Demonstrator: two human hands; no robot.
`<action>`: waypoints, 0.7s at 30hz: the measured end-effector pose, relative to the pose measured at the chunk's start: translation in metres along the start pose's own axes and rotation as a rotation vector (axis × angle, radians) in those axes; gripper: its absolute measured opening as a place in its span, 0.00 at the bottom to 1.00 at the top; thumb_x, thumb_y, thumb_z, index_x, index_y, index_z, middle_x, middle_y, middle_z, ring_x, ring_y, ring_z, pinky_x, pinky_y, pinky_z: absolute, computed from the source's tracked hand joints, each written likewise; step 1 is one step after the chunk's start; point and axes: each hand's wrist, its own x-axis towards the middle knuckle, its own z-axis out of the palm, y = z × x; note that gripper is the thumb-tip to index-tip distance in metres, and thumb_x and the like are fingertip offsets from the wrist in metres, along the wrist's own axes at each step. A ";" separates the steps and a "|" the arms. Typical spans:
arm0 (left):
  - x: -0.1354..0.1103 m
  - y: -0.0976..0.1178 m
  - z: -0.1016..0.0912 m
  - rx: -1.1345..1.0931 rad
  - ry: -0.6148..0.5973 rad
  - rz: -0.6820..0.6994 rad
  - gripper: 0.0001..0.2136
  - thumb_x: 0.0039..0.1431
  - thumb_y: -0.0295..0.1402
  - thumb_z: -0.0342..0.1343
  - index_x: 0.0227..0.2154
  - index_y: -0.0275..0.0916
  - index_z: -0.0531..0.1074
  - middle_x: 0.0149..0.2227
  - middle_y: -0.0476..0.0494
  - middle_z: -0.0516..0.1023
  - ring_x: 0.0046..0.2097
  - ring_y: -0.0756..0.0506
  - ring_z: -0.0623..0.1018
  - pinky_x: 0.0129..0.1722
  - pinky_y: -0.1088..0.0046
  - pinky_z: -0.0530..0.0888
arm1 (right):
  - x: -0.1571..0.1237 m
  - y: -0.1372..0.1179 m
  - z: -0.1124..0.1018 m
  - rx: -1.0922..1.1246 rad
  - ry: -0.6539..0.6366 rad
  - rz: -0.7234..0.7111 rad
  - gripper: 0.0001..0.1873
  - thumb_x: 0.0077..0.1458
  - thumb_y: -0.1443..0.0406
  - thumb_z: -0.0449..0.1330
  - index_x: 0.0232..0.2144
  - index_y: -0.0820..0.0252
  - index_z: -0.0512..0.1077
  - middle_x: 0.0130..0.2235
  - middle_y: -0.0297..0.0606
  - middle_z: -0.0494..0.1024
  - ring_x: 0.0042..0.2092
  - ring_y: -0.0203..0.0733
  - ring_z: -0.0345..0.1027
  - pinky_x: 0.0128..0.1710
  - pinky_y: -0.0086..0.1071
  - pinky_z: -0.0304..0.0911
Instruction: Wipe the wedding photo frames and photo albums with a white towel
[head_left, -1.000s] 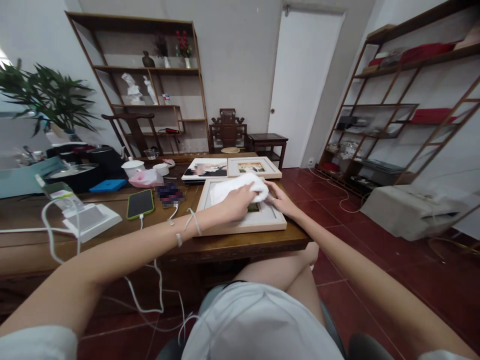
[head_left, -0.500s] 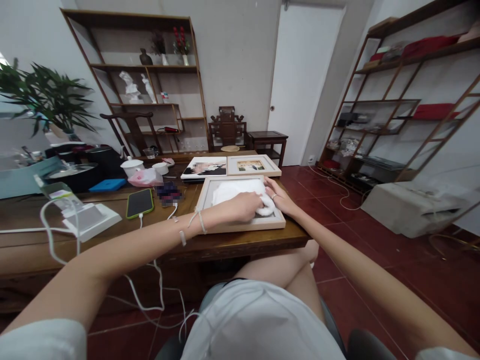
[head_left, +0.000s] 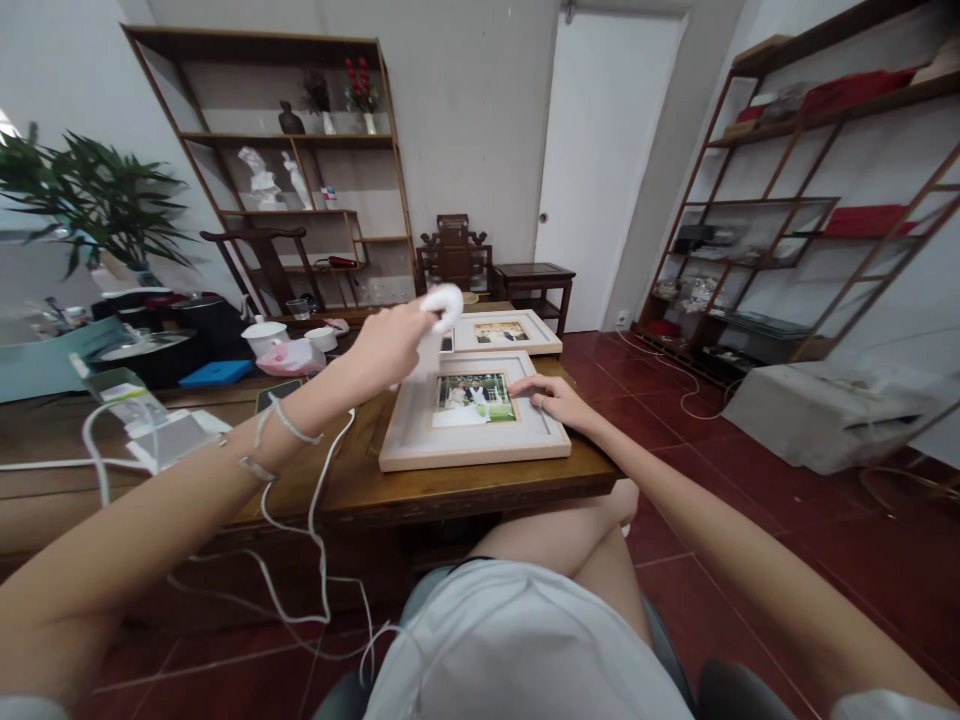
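A light wooden picture frame (head_left: 420, 455) with a photo in it lies flat near the table's front edge. My left hand (head_left: 390, 345) is raised above the frame's far left corner and is closed on a white cloth (head_left: 442, 302), which hangs bunched from its fingers. My right hand (head_left: 553, 397) rests open on the frame's right side, fingers flat on the glass beside the photo. A white cable loops around my left wrist and forearm.
A second framed picture (head_left: 504, 332) lies behind the first. Bowls, a pink bag (head_left: 289, 355), a blue box (head_left: 214, 371) and a white charging stand (head_left: 161, 430) sit to the left. Shelves line the back wall and right wall. A carved chair (head_left: 454, 258) stands behind the table.
My left hand lifted the white cloth off the frame, up and to the left, uncovering the photo. My right hand stayed on the frame's right side.
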 end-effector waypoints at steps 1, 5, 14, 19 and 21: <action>0.003 -0.005 0.005 0.001 0.081 -0.018 0.18 0.50 0.19 0.43 0.41 0.34 0.71 0.50 0.35 0.69 0.48 0.37 0.70 0.43 0.62 0.67 | 0.000 0.000 0.000 0.000 0.002 -0.002 0.23 0.39 0.77 0.48 0.35 0.56 0.76 0.44 0.34 0.77 0.49 0.45 0.68 0.54 0.43 0.58; 0.008 -0.018 0.037 -0.012 0.187 0.106 0.17 0.56 0.21 0.42 0.43 0.38 0.72 0.62 0.42 0.53 0.61 0.39 0.56 0.55 0.60 0.59 | -0.001 -0.004 0.001 0.008 0.029 0.006 0.23 0.39 0.77 0.49 0.34 0.56 0.76 0.44 0.34 0.77 0.49 0.45 0.68 0.54 0.42 0.58; 0.000 -0.008 0.109 -0.028 -0.123 0.195 0.20 0.52 0.21 0.43 0.48 0.35 0.68 0.60 0.34 0.58 0.59 0.38 0.61 0.53 0.61 0.62 | 0.000 0.003 0.005 0.152 0.161 0.025 0.17 0.38 0.75 0.53 0.32 0.59 0.75 0.46 0.40 0.76 0.51 0.46 0.67 0.53 0.43 0.58; 0.007 0.000 0.106 -0.014 -0.149 0.181 0.19 0.54 0.23 0.43 0.48 0.35 0.68 0.59 0.33 0.59 0.57 0.40 0.64 0.53 0.62 0.61 | 0.001 0.004 0.003 0.074 0.095 0.034 0.19 0.39 0.76 0.52 0.31 0.57 0.76 0.44 0.37 0.77 0.51 0.45 0.67 0.53 0.42 0.58; 0.008 0.003 0.103 0.001 -0.189 0.194 0.18 0.54 0.23 0.43 0.46 0.34 0.69 0.57 0.33 0.63 0.54 0.40 0.67 0.52 0.63 0.62 | 0.002 0.005 0.001 0.035 0.074 0.040 0.19 0.40 0.76 0.51 0.31 0.56 0.76 0.45 0.36 0.77 0.50 0.45 0.67 0.53 0.43 0.57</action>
